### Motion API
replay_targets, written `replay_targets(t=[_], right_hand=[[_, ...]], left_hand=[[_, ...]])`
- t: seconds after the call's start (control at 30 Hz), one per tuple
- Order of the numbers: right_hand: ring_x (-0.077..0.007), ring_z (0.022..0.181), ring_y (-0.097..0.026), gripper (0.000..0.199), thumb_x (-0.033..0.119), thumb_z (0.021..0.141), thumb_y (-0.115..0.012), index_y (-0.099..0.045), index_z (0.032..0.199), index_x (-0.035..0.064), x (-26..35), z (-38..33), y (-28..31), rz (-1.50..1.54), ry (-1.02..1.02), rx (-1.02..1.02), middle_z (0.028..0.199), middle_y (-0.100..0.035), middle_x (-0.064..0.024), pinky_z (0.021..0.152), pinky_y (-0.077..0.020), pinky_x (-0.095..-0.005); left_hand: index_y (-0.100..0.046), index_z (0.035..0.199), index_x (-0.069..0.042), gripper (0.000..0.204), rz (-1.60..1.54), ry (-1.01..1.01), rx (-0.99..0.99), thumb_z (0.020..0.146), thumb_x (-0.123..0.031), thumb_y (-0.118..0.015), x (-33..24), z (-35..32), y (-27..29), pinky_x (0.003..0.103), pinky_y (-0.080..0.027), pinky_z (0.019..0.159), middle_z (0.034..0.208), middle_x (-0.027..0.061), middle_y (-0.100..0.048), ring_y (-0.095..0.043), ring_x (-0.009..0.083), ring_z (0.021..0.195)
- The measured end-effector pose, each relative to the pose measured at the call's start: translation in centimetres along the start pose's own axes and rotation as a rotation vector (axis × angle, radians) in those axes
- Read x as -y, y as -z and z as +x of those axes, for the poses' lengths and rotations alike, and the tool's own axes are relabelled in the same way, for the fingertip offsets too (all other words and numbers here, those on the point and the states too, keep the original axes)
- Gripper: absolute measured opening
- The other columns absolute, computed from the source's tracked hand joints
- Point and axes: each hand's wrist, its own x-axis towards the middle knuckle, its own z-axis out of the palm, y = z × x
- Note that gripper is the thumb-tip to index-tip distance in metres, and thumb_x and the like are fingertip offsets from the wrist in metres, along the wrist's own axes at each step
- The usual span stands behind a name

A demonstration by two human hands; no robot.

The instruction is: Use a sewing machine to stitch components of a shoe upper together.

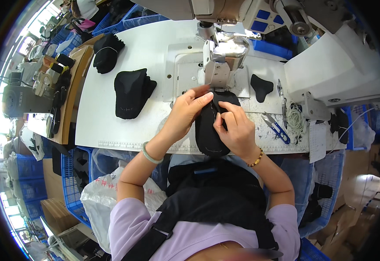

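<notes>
A long black fabric piece (208, 135) lies on the white desk (95, 113) directly in front of the person, its upper end just below the head of a sewing machine (219, 75) and its rounded lower end at the desk's near edge. The right hand (237, 129) grasps the piece along its right side, fingers bent. The left hand (188, 108) reaches over the upper left side, thumb at the fabric; whether it grips cannot be told.

Right of the machine lies a small black three-lobed piece (261, 88), with blue-handled snips (281, 131) and a tangle of pale cord (295, 116) nearer the person. To the left sit a stack of black pieces (130, 96) and, farther back, a tied black bundle (106, 58).
</notes>
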Motion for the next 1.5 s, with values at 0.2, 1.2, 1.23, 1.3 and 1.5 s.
replay_targets(t=[0.2, 1.2, 1.23, 1.3, 1.5], right_hand=[[-0.0242, 0.08, -0.064, 0.015, 0.0, 0.072, -0.067, -0.052, 0.077, 0.0011, -0.2, 0.1, -0.2, -0.016, 0.0, -0.04, 0.097, -0.063, -0.0114, 0.06, -0.0524, -0.029], [-0.009, 0.078, -0.052, 0.021, 0.011, 0.077, -0.076, -0.056, 0.08, 0.0025, -1.8, 4.8, 1.7, 0.684, -0.544, -0.061, 0.098, -0.053, -0.007, 0.07, -0.0438, -0.0218], [-0.009, 0.078, -0.052, 0.021, 0.011, 0.077, -0.076, -0.056, 0.08, 0.0025, -1.7, 4.9, 1.5, 0.684, -0.542, -0.065, 0.098, -0.053, -0.007, 0.07, -0.0438, -0.0218], [-0.0113, 0.084, -0.053, 0.024, 0.011, 0.076, -0.077, -0.054, 0.077, 0.0032, -1.3, 5.0, 1.1, 0.728, -0.57, -0.129, 0.102, -0.052, -0.0086, 0.075, -0.0443, -0.0228], [-0.0106, 0.091, -0.052, 0.018, 0.003, 0.085, -0.067, -0.049, 0.083, 0.0017, 0.1, 4.7, 0.0, 1.077, -0.662, -0.188, 0.108, -0.049, -0.008, 0.081, -0.0441, -0.0234]], left_hand=[[-0.064, 0.099, 0.003, 0.026, 0.368, -0.163, 0.137, 0.095, -0.022, -0.055, 1.0, -0.8, -0.3, 0.024, -0.043, 0.083, 0.11, 0.0072, -0.056, -0.052, 0.0113, 0.097], [-0.058, 0.112, 0.002, 0.027, -0.148, -0.161, 0.099, 0.089, -0.011, -0.064, -1.8, -2.0, -2.1, 0.027, -0.052, 0.077, 0.101, 0.0072, -0.064, -0.061, 0.0119, 0.09], [-0.058, 0.112, 0.002, 0.027, -0.146, -0.164, 0.102, 0.089, -0.011, -0.064, -2.0, -1.9, -2.1, 0.027, -0.052, 0.077, 0.101, 0.0072, -0.064, -0.061, 0.0119, 0.09], [-0.058, 0.11, 0.002, 0.027, -0.185, -0.154, 0.094, 0.087, -0.009, -0.066, -2.4, -1.7, -2.0, 0.027, -0.052, 0.077, 0.1, 0.0078, -0.064, -0.062, 0.0134, 0.089], [-0.061, 0.106, 0.001, 0.022, -0.189, -0.196, 0.007, 0.087, -0.009, -0.067, -1.9, -1.0, -2.8, 0.025, -0.052, 0.072, 0.094, 0.0047, -0.065, -0.062, 0.0101, 0.081]])
